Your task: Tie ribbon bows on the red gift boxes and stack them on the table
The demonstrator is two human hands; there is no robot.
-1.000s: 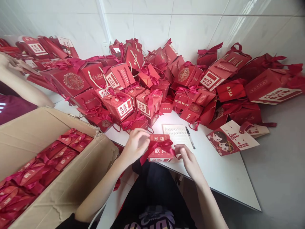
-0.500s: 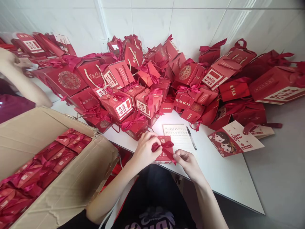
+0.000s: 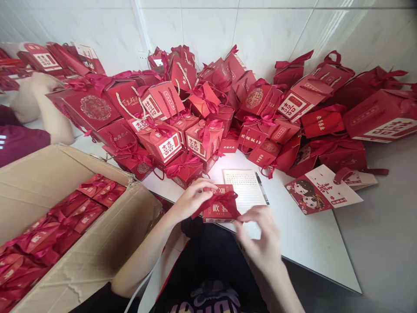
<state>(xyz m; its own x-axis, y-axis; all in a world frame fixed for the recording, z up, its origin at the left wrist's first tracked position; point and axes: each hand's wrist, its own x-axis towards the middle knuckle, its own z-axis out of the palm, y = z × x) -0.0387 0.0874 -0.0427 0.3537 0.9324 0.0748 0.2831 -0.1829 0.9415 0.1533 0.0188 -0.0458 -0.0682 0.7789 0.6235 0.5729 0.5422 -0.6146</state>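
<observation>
A small red gift box [image 3: 215, 208] with pale printed characters lies at the table's front edge, a dark red ribbon [image 3: 226, 199] tied in a bow across its top. My left hand [image 3: 192, 200] rests at the box's upper left corner, thumb and fingers apart over the lid. One ribbon tail hangs out below that hand. At the box's lower right corner, my right hand [image 3: 260, 230], blurred by motion, pinches the other ribbon tail between thumb and forefinger.
A written notepad [image 3: 244, 176] and a pen [image 3: 262, 187] lie just behind. Red gift boxes [image 3: 167, 145] are heaped along the wall. An open carton [image 3: 130, 208] of ribboned boxes stands left. A printed card [image 3: 321, 191] lies right. Another person's arm [image 3: 54, 106] reaches in at far left.
My left hand has loosened from the bow and shifted left, uncovering more of the lid. My right hand has moved slightly down. The other person's arm has moved right.
</observation>
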